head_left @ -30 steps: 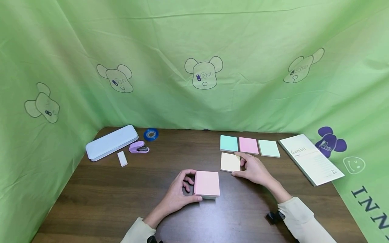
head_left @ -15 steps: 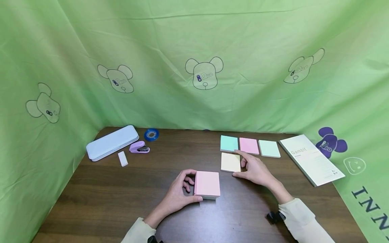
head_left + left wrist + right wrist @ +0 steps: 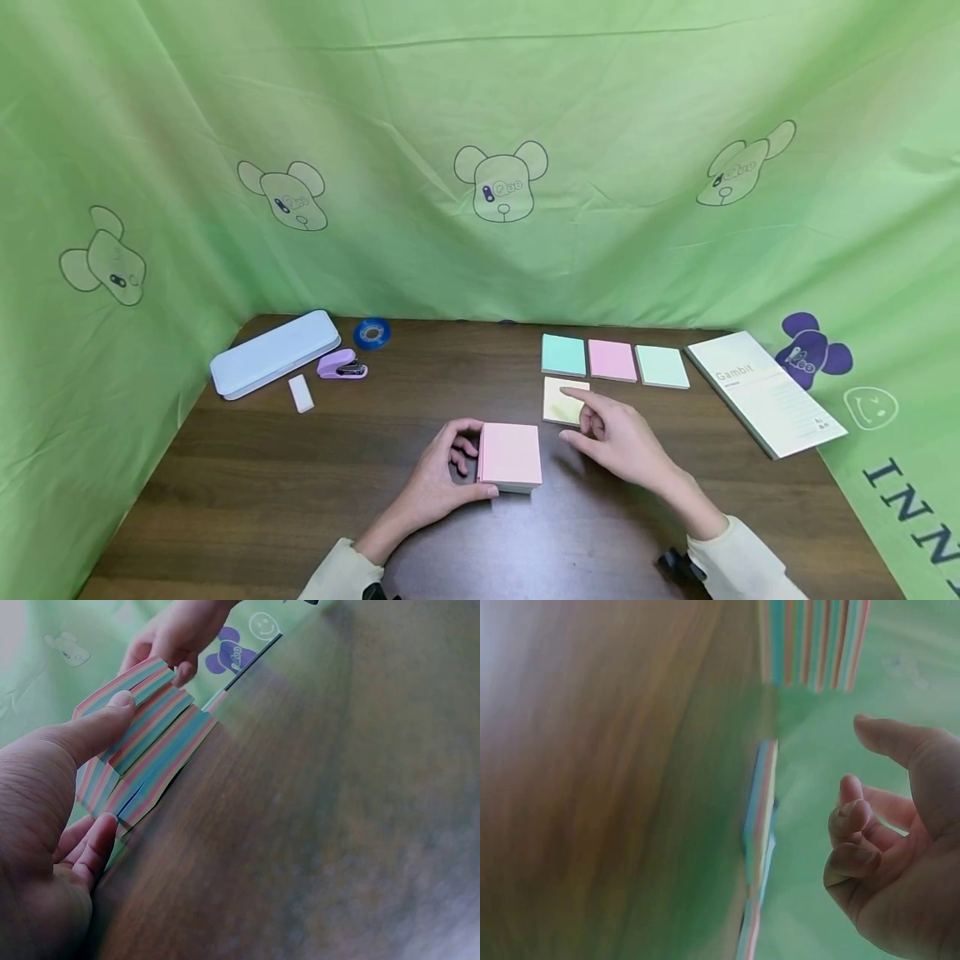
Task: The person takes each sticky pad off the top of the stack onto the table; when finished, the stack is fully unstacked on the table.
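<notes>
On the table, a thick stack of sticky note pads point(image 3: 510, 454) has a pink top. My left hand point(image 3: 435, 483) grips its left side, thumb at the near edge and fingers at the far one. The left wrist view shows the stack's striped sides point(image 3: 154, 742) in several colours, with its layers slightly uneven. My right hand point(image 3: 626, 437) hovers with nothing in it, index finger stretched out and thumb apart. That finger overlaps a pale yellow sticky note pad point(image 3: 558, 404) in the head view. In the right wrist view the thumb and loosely bent fingers stand apart from the pads.
Behind the yellow pad lie a teal pad point(image 3: 563, 355), a pink pad point(image 3: 612, 360) and a mint pad point(image 3: 662, 367). A notebook point(image 3: 765, 392) is at the right. On the left are a pencil case point(image 3: 275, 354), stapler point(image 3: 341, 365), tape roll point(image 3: 372, 333) and eraser point(image 3: 301, 393).
My right hand has left the yellow pad's right edge, lifting and shifting left so its index finger passes over the pad. My left hand and the stack stay in place.
</notes>
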Available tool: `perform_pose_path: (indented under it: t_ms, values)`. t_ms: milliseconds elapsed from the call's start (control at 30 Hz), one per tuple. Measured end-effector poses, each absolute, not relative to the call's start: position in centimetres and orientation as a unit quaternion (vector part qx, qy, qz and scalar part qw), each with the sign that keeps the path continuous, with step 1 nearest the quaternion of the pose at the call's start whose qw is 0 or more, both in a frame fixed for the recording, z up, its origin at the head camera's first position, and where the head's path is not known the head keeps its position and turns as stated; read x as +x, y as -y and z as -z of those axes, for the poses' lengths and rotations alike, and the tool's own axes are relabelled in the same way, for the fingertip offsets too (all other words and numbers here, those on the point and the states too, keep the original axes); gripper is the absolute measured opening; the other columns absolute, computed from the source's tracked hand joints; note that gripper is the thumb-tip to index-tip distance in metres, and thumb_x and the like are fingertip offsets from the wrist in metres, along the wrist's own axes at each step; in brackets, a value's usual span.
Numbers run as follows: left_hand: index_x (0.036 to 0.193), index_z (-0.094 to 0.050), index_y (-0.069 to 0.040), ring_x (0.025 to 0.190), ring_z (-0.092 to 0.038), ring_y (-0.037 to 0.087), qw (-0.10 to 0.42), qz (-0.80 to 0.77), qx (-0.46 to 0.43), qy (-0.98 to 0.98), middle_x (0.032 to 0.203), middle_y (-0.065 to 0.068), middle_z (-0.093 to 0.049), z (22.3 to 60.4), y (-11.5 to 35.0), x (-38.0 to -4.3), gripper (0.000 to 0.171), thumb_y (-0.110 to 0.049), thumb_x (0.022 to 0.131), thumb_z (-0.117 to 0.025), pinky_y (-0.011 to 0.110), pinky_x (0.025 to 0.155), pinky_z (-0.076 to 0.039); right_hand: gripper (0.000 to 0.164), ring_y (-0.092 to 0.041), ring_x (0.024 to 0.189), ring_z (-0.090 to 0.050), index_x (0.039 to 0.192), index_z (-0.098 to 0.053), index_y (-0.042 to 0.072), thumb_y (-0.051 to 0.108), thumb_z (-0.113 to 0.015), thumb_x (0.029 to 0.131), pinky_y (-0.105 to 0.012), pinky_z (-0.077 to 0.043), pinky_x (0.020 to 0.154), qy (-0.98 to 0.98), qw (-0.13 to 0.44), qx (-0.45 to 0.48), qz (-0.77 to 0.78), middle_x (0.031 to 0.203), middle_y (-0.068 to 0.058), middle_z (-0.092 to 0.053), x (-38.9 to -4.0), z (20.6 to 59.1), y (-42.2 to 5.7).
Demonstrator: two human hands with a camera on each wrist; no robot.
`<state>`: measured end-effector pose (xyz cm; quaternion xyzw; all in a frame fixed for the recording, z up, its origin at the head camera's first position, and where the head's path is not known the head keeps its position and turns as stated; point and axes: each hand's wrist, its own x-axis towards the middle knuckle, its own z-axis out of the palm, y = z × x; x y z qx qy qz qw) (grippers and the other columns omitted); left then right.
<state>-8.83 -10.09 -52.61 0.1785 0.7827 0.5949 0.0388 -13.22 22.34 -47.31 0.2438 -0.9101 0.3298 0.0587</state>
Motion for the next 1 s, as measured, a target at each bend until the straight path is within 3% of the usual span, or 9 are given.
perform_pose_path:
  t_ms: [233,400,600,733,1000]
  values:
    - [0.147,-0.059,-0.015,0.089,-0.063,0.021,0.031,-0.591,0.184,-0.785,0.115,0.009,-0.066,52.8,10.1,-8.9,0.082,-0.02,0.078,-0.104,0.027,0.077,-0.054,0.055,0.005,0.065,-0.044,0.142,-0.071,0.004,0.016,-0.091,0.093,-0.022,-0.042,0.06,0.89,0.052,0.279,-0.357,0.082,0.019,-0.056,-11.2,46.9,-20.2]
    - [0.148,-0.058,-0.015,0.09,-0.063,0.022,0.03,-0.59,0.186,-0.785,0.118,0.008,-0.066,52.9,10.1,-8.9,0.082,-0.021,0.079,-0.103,0.027,0.078,-0.054,0.061,0.005,0.064,-0.043,0.143,-0.07,0.002,0.023,-0.093,0.091,-0.021,-0.042,0.06,0.882,0.023,0.291,-0.371,0.082,0.017,-0.057,-10.4,47.1,-19.0]
    - [0.148,-0.058,-0.014,0.093,-0.063,0.022,0.029,-0.585,0.188,-0.788,0.119,0.008,-0.066,52.7,10.1,-9.0,0.083,-0.021,0.08,-0.103,0.027,0.078,-0.054,0.078,0.006,0.064,-0.04,0.144,-0.07,0.007,0.04,-0.1,0.08,-0.02,-0.038,0.06,0.896,-0.004,0.273,-0.351,0.084,0.016,-0.058,-9.9,47.3,-18.1]
    - [0.149,-0.057,-0.014,0.094,-0.063,0.02,0.031,-0.582,0.186,-0.791,0.121,0.006,-0.065,52.5,10.1,-8.9,0.084,-0.022,0.08,-0.103,0.027,0.078,-0.054,0.081,0.006,0.066,-0.041,0.141,-0.07,0.007,0.035,-0.105,0.073,-0.02,-0.039,0.06,0.899,0.002,0.271,-0.345,0.086,0.016,-0.058,-9.9,47.6,-17.8]
    - [0.148,-0.057,-0.013,0.094,-0.063,0.021,0.032,-0.586,0.183,-0.789,0.12,0.007,-0.065,52.5,10.1,-8.9,0.084,-0.02,0.078,-0.104,0.026,0.078,-0.054,0.074,-0.001,0.07,-0.049,0.131,-0.068,0.009,0.026,-0.105,0.07,-0.021,-0.043,0.062,0.887,0.021,0.282,-0.365,0.089,0.014,-0.057,-10.1,48.0,-17.4]
